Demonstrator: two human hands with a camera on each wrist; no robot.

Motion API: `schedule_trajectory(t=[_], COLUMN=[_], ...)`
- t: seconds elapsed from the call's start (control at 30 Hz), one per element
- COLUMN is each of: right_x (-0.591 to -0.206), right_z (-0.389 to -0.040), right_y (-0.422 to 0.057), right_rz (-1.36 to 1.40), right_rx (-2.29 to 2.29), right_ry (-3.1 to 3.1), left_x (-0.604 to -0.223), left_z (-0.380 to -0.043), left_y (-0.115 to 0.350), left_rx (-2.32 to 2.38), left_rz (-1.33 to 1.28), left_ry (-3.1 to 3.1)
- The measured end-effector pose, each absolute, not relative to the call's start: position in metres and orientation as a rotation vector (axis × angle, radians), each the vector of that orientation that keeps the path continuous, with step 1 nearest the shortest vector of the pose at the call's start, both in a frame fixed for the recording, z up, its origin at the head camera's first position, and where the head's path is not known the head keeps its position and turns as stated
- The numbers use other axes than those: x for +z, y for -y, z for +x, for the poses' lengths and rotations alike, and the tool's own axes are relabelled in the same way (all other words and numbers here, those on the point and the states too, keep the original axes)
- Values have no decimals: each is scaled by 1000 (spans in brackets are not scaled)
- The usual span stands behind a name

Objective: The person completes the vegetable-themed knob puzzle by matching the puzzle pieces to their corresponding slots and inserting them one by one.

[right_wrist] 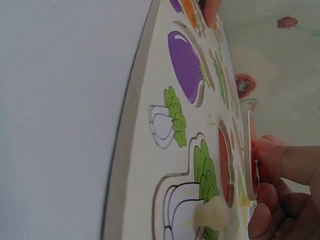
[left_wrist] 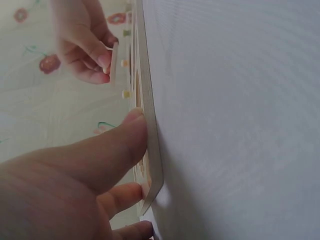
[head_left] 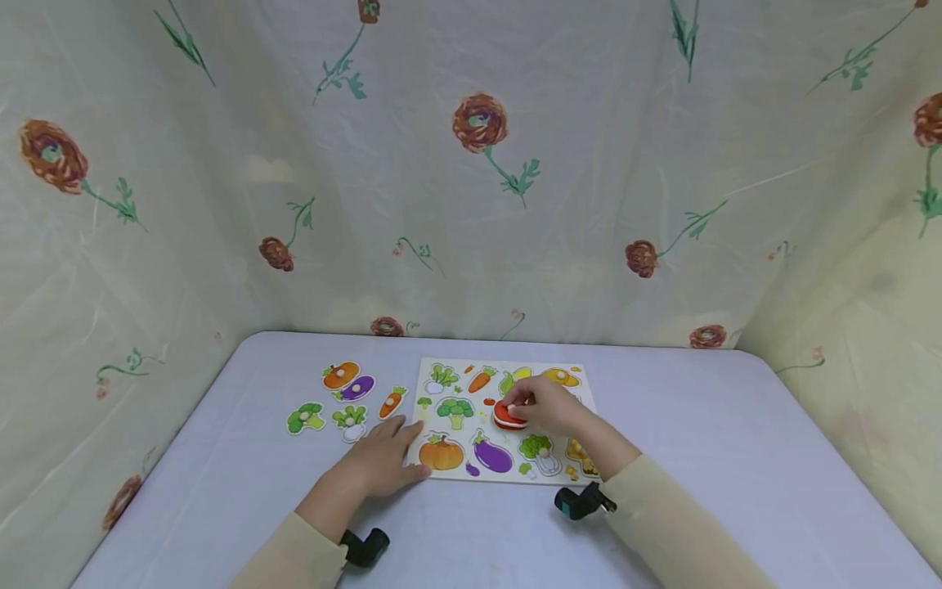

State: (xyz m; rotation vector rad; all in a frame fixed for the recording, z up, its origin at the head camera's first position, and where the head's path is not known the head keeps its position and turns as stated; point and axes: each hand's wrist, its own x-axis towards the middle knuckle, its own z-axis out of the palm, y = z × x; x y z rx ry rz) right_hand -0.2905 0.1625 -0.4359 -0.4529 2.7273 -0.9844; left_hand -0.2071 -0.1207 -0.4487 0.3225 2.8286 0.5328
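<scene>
A white wooden vegetable puzzle board [head_left: 515, 477] lies in front of me. My right hand [head_left: 553, 406] pinches a red tomato puzzle piece [head_left: 508, 419] over the board's middle; in the right wrist view the piece [right_wrist: 250, 165] stands off the board, close over a tomato-printed recess [right_wrist: 224, 162]. My left hand [head_left: 383, 460] rests at the board's near left corner, fingers spread. In the left wrist view its thumb [left_wrist: 132, 135] touches the board's edge, and other fingers rest by the corner.
Left of the board lie loose pieces: a pumpkin [head_left: 341, 376], an eggplant [head_left: 356, 388], a broccoli [head_left: 305, 418], a radish [head_left: 350, 421] and a carrot [head_left: 392, 402]. A knobbed cabbage piece [right_wrist: 205, 170] sits in its recess. Flowered curtains [head_left: 574, 245] surround the white table [head_left: 662, 425].
</scene>
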Motion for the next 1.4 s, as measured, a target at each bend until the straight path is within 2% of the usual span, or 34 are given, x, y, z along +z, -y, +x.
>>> schedule_trajectory(t=[0.4, 1.4], right_x=[-450, -444], right_z=[-295, -285], right_y=[-157, -162], right_rz=[-392, -324], right_rx=[-956, -958], right_ry=[-2707, -2737], left_x=[-447, -450], left_z=[-206, -208], left_y=[121, 120], left_rx=[528, 527], left_rz=[312, 302], left_ry=[-2832, -2820])
